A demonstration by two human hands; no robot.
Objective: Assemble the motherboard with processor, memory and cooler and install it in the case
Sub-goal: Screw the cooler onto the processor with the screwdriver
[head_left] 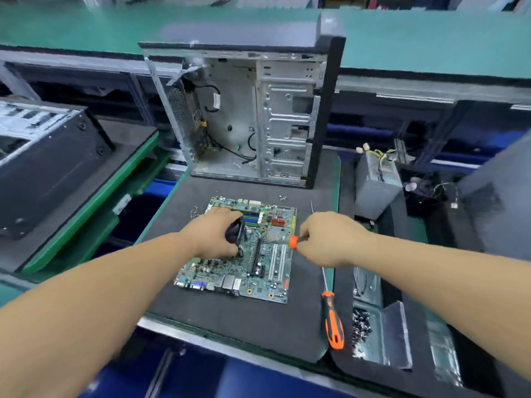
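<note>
Green board (253, 254): on the table, outside the case (258, 116).
Left grip (212, 234): I hold the cooler (234, 229).
Right grip (324, 239): I hold a screwdriver (293, 242).
Left: fastening, installing.

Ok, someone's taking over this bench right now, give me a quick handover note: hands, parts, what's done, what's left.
Left hand: grips the cooler on the motherboard.
Right hand: holds a small orange-tipped screwdriver over the board.
Motherboard lies flat on the mat; open case stands behind it, with no board in it. A larger screwdriver lies to the right.
Done: cooler placed on board.
Left: fasten cooler, confirm memory (blurred), mount board in case.
</note>
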